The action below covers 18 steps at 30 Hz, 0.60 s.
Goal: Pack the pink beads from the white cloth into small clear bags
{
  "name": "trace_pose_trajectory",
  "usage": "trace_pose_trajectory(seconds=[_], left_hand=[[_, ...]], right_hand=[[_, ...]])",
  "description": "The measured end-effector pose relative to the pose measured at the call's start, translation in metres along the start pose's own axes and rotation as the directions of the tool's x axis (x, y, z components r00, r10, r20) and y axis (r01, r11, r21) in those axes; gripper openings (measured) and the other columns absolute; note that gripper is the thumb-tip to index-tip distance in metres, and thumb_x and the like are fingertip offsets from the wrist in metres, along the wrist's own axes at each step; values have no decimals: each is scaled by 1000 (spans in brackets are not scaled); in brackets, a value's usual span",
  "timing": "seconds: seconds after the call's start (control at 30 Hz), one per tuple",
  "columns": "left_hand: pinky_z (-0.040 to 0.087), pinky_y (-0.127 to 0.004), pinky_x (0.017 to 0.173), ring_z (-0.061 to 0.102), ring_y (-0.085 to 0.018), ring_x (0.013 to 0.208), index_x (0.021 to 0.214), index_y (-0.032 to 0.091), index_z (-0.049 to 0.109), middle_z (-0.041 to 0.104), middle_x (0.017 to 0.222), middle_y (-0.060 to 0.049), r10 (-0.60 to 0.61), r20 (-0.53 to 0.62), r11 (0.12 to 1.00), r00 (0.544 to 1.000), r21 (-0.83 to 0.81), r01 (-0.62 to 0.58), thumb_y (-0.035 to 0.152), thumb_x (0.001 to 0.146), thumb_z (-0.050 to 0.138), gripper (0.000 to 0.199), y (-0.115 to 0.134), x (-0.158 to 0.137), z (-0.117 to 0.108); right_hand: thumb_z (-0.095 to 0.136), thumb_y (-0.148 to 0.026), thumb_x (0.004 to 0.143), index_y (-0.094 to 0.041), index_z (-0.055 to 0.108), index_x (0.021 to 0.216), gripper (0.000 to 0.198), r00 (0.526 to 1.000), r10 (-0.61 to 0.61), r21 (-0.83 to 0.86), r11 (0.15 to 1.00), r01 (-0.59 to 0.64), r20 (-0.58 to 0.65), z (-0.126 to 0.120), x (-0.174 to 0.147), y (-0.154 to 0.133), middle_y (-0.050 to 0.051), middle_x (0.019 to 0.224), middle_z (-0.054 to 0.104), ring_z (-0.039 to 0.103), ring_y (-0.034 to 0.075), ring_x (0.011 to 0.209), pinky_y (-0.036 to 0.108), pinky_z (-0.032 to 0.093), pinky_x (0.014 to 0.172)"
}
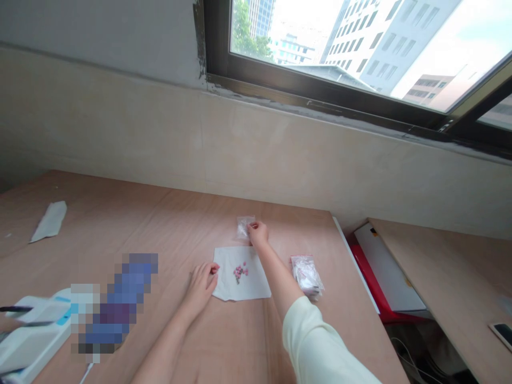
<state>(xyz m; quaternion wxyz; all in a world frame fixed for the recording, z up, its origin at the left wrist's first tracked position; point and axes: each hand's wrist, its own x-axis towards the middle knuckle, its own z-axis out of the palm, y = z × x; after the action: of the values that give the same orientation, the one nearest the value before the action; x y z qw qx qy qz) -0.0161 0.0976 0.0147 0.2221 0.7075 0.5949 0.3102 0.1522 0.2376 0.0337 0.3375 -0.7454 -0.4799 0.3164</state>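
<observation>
A white sheet (pixel 250 290) of paper or cloth lies on the wooden table, with a small cluster of pink beads (pixel 239 272) and some tiny dark pieces on it. At the sheet's left edge rests my left hand (pixel 203 280), fingers loosely bent, with a gap between thumb and fingers. Beyond the far edge of the sheet, my right hand (pixel 258 233) pinches the right side of a small clear plastic bag (pixel 243 228). The bag's contents are too small to make out. Right of my forearm lies a fuller clear zip bag (pixel 306 274) with a red strip.
A blurred-out blue object (pixel 124 301) and a white power strip (pixel 36 341) with plugs lie at left. A paper scrap (pixel 50 220) is farther back. Past the table's right edge, red and white folders (pixel 388 272) sit in a gap beside another tabletop (pixel 448 266).
</observation>
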Motion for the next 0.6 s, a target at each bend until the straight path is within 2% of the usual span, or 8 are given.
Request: trace_pose_trajectory(seconds=[0.17, 0.3, 0.4, 0.47, 0.5, 0.6], left_hand=[[38, -35, 74, 50, -19, 79, 86, 18, 48, 56, 79, -4, 6, 3, 1000, 1000, 14, -6, 20, 74, 39, 15, 0, 0, 1], [38, -34, 73, 51, -19, 77, 84, 19, 48, 56, 78, -4, 15, 0, 1000, 1000, 26, -15, 20, 74, 39, 14, 0, 1, 1], [39, -34, 73, 51, -19, 76, 83, 19, 48, 57, 77, -4, 19, -12, 999, 1000, 30, -19, 21, 73, 40, 13, -1, 1, 2], [39, -34, 72, 51, -19, 76, 82, 19, 48, 57, 77, -4, 20, -25, 999, 999, 28, -19, 22, 73, 40, 13, -3, 1, 3], [39, -34, 72, 51, -19, 76, 82, 19, 48, 57, 77, -4, 20, -29, 1000, 999, 24, -19, 23, 73, 40, 13, -4, 1, 4], [39, -33, 71, 51, -19, 75, 81, 19, 49, 57, 77, -4, 20, -40, 1000, 999, 7, -20, 25, 72, 40, 14, -5, 2, 6]], right_hand=[[55, -25, 63, -16, 58, 81, 20, 999, -31, -239, 971, 23, -30, -5, -3, -5, 9, 78, 61, 50, 22, 86, 28, 35, 68], [53, -26, 67, -11, 53, 91, 28, 996, -14, -293, 956, -13, -92, -11, -11, -13, 14, 87, 58, 46, 26, 90, 31, 34, 69], [47, -25, 71, -10, 51, 92, 26, 970, -142, -316, 946, 75, -196, -32, -32, -16, 15, 93, 54, 44, 24, 89, 31, 32, 73], [45, -21, 71, -12, 51, 92, 24, 923, -276, -362, 917, 169, -269, -55, -53, -10, 12, 94, 51, 42, 23, 88, 31, 30, 75], [46, -19, 70, -13, 50, 93, 24, 904, -294, -404, 901, 155, -310, -68, -64, -4, 12, 95, 50, 41, 23, 88, 32, 30, 76], [49, -21, 67, -12, 50, 99, 33, 878, -197, -519, 852, -66, -435, -105, -96, 21, 15, 100, 47, 39, 28, 90, 36, 28, 74]])
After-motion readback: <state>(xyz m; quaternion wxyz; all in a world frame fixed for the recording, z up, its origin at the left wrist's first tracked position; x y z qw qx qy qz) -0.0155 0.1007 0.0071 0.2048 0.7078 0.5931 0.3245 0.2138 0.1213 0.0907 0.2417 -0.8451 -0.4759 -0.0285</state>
